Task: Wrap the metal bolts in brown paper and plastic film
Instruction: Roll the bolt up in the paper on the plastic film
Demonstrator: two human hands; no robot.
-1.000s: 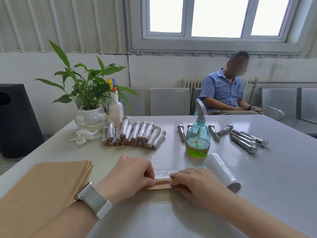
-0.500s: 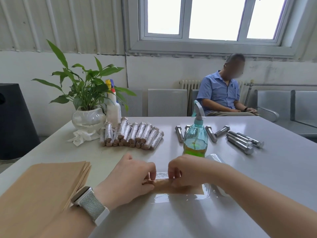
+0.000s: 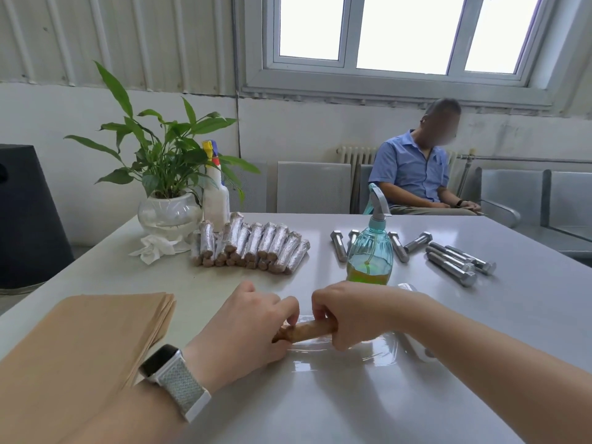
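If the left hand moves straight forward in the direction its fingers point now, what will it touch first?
The left hand points right, along the paper-wrapped bolt it grips. Past that bolt, it would probably meet the right hand first, gripping the other end; depth is hard to judge.

Both hands cover the ends of the paper roll (image 3: 307, 330), so only its middle shows between them, and the bolt inside cannot be seen. The left hand (image 3: 246, 328) hides its own fingertips under the roll; the right hand (image 3: 349, 315) hides how its thumb lies. Just right of the grip, the film roll (image 3: 413, 347) is mostly behind the right forearm. The clear film (image 3: 349, 357) under the grip has edges too faint to trace. Left of the grip, the paper stack (image 3: 80, 347) runs off the frame's edge.
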